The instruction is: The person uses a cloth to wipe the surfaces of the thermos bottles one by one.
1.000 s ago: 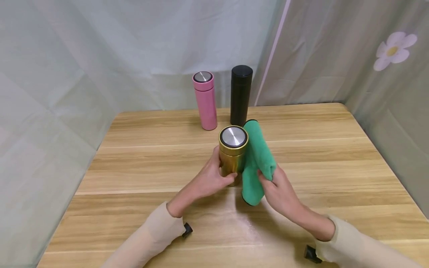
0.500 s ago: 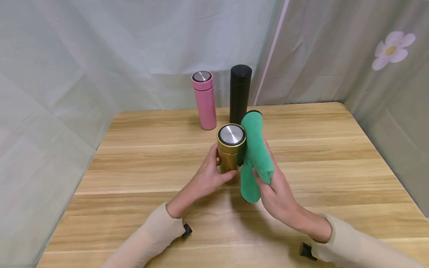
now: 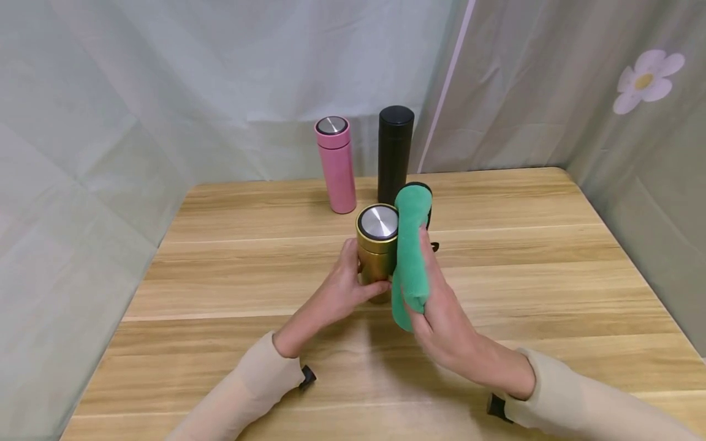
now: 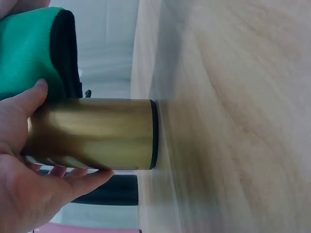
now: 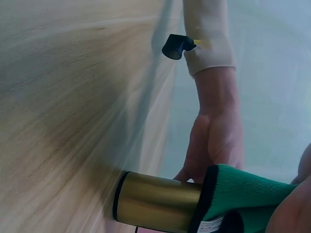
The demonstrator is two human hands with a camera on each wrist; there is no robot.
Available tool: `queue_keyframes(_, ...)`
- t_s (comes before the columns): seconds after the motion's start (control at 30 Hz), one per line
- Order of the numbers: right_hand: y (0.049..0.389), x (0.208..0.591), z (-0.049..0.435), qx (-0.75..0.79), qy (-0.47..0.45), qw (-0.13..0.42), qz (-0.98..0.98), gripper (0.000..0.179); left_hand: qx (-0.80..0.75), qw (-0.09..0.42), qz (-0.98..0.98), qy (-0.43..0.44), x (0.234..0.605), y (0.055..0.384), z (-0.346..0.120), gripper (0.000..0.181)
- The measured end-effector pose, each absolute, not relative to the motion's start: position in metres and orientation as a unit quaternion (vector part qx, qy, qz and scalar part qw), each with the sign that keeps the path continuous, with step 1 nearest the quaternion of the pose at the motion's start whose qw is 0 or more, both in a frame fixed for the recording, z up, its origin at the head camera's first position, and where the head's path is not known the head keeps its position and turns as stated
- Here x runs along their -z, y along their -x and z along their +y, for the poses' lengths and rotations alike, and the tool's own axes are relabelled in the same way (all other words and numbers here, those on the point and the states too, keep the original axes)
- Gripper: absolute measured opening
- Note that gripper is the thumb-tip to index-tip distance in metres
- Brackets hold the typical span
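My left hand [image 3: 347,283] grips a gold thermos bottle [image 3: 377,267] from the left side, thumb across its front. Its lid [image 3: 379,222] has a brushed silver top and a black ring. The bottle stands upright; whether its base touches the table I cannot tell. In my right hand [image 3: 445,324] is a folded green cloth [image 3: 412,245] with black edging, held against the bottle's right side and overlapping the lid's edge. A small black loop pokes out from the cloth's far side. In the right wrist view a white label [image 5: 210,226] shows on the cloth [image 5: 248,194].
Behind the bottle, a pink thermos [image 3: 337,168] and a taller black thermos [image 3: 394,153] stand near the far edge of the wooden table [image 3: 231,275]. Pale curtains [image 3: 220,92] hang behind and beside the table. A small black device [image 3: 307,378] sits under each sleeve cuff.
My right hand has moved left and turned the cloth, which now covers more of the gold bottle's right side. My left hand and the bottle have shifted only slightly left.
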State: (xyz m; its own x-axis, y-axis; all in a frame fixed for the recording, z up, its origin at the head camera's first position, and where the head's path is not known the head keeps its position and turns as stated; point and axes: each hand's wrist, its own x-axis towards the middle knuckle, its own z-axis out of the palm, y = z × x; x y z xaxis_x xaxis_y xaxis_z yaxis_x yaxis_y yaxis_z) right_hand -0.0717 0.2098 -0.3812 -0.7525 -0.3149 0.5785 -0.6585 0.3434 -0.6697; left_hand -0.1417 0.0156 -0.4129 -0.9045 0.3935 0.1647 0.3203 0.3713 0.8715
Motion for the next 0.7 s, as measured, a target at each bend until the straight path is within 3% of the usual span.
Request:
queue_keyframes(0.23,0.071,0.386,0.207,-0.399,-0.288,0.167,-0.854,0.097,-0.505,0.054,0.818,-0.269,0.414,0.146,0.01,0.079)
queue_keyframes(0.47,0.071,0.394,0.206,-0.341,-0.293,0.173,-0.876,0.098,-0.48,0.1,0.824,-0.285,0.409,0.149,0.003,0.076)
queue_keyframes(0.7,0.073,0.403,0.208,-0.336,-0.306,0.156,-0.877,0.093,-0.468,0.105,0.825,-0.3,0.408,0.149,0.0,0.079)
